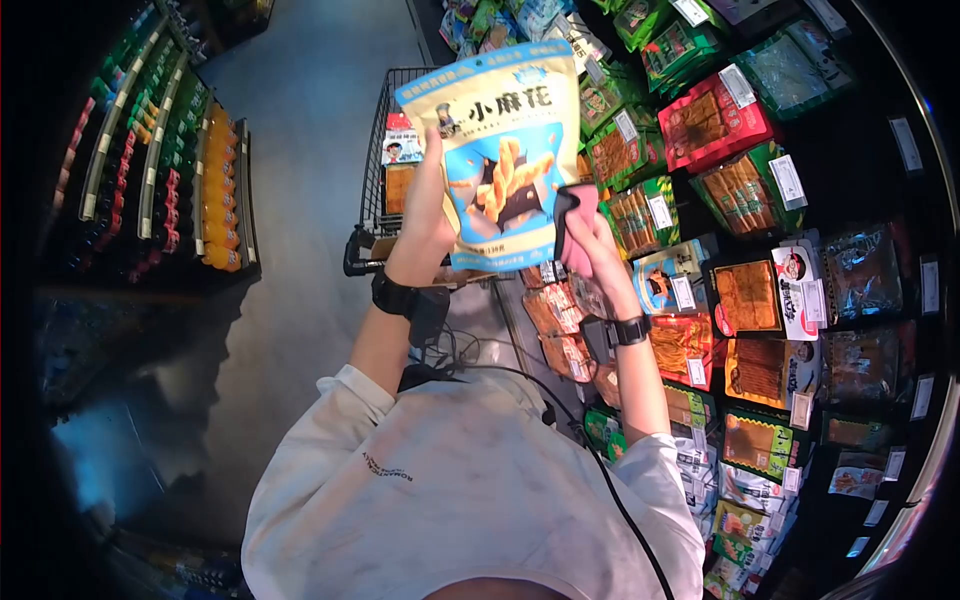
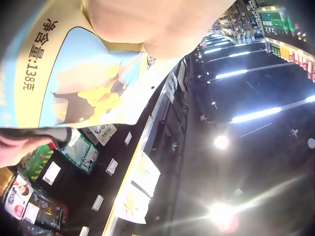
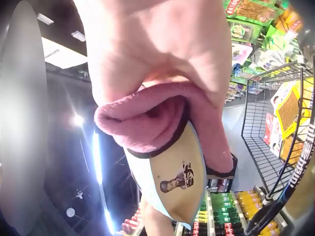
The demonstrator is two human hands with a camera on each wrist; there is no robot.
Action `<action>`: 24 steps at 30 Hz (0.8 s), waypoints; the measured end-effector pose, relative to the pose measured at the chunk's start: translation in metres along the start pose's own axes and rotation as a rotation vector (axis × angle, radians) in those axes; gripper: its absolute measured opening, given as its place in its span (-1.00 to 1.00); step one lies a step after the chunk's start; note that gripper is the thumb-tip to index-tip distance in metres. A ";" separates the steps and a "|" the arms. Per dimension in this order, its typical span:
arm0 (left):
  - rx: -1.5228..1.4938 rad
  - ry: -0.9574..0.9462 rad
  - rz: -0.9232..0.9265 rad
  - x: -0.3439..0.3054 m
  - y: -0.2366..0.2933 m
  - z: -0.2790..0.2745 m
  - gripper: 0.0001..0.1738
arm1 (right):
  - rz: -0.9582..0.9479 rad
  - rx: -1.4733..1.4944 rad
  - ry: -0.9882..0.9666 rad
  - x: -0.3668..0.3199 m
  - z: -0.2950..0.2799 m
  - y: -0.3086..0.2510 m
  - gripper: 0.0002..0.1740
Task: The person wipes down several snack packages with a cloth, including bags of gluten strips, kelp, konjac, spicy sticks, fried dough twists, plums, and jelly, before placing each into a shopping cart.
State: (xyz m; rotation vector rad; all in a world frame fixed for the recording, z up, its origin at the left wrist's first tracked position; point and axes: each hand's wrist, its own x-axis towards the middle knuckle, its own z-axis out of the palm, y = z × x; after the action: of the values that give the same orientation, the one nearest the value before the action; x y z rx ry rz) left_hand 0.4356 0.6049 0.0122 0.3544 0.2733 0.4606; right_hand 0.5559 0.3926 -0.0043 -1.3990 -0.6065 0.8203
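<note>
A cream and blue snack bag with pictured twisted dough snacks is held up in front of the chest, its printed front facing the head camera. My left hand grips the bag's left side, thumb along the front edge. At the lower right side, my right hand holds a folded pink cloth with a dark border. The right wrist view shows the cloth wrapped over the bag's edge under the curled right hand. In the left wrist view, the left palm covers part of the bag.
Behind the bag stands a black wire shopping cart with packaged goods in it. To the right, a sloped shelf carries rows of packaged snacks with price tags. Bottled drinks line a shelf on the left, across the grey floor.
</note>
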 end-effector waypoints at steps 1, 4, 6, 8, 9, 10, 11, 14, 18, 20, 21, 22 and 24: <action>0.023 -0.023 -0.018 -0.002 -0.003 0.002 -0.40 | 0.021 0.058 -0.022 -0.008 -0.003 -0.001 -0.52; 0.070 -0.045 0.004 -0.004 -0.018 0.008 -0.35 | -0.071 0.031 -0.016 -0.021 -0.001 -0.020 -0.61; 0.091 0.067 0.088 -0.006 -0.029 0.018 -0.37 | -0.105 -0.058 0.023 -0.024 -0.014 -0.021 -0.65; 0.151 0.195 0.199 -0.006 -0.041 0.035 -0.41 | -0.160 -0.170 0.116 -0.030 -0.022 -0.025 -0.64; 0.199 0.166 0.241 -0.005 -0.047 0.041 -0.43 | -0.217 -0.212 0.157 -0.034 -0.029 -0.026 -0.64; 0.245 0.138 0.282 -0.003 -0.056 0.043 -0.45 | -0.272 -0.254 0.199 -0.039 -0.036 -0.026 -0.64; 0.290 0.112 0.323 -0.001 -0.065 0.043 -0.46 | -0.323 -0.295 0.241 -0.043 -0.043 -0.026 -0.64; 0.669 0.093 0.548 -0.006 -0.094 0.044 -0.22 | -0.422 -0.316 0.436 -0.056 -0.061 -0.028 -0.65; 0.749 -0.215 0.430 -0.049 -0.130 0.103 0.04 | -0.494 -0.499 0.403 -0.076 -0.076 -0.039 -0.73; 0.730 -0.220 0.356 -0.046 -0.149 0.103 0.03 | -0.544 -0.504 0.199 -0.093 -0.067 -0.054 -0.72; 0.753 -0.191 0.464 -0.043 -0.157 0.110 -0.17 | -0.596 -0.577 0.106 -0.095 -0.065 -0.054 -0.66; 0.583 -0.169 0.334 -0.046 -0.158 0.115 -0.22 | -0.653 -0.643 0.009 -0.098 -0.063 -0.054 -0.58; 0.357 -0.110 0.190 -0.057 -0.160 0.126 -0.29 | -0.681 -0.694 -0.116 -0.103 -0.064 -0.058 -0.44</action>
State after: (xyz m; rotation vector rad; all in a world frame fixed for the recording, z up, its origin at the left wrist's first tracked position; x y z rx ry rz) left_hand 0.4898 0.4098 0.0740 0.7568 0.2147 0.5783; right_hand 0.5524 0.2728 0.0566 -1.5968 -1.4528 0.1268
